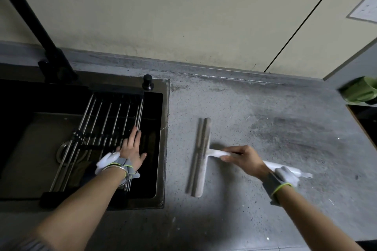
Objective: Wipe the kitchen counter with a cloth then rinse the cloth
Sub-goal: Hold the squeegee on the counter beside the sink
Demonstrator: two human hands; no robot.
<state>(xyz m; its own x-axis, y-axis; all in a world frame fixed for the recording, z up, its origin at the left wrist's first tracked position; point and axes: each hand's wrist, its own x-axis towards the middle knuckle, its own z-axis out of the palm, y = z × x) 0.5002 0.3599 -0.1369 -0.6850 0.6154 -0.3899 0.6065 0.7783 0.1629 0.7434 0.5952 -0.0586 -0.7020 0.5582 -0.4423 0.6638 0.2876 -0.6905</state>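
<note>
A white squeegee (201, 157) lies on the grey speckled counter (265, 108), just right of the sink, its long blade running near to far and blurred. The right hand (245, 160) grips its handle, fingers curled round it. No cloth can be told for certain; a crumpled greenish shape low in the sink, beneath the left forearm, is too dark to name.

The black sink (166, 128) is set into the left of the counter. Inside it a rack of metal rods (106, 128) spans the basin, and a round drain (63, 152) shows beneath. The left hand (131, 149) rests flat on the rods, fingers straight and slightly spread.

A black tap (40, 32) rises at the far left, with a small black knob (147, 81) on the sink's far rim. A green cup (360, 90) sits at the far right edge. No writing can be read.
</note>
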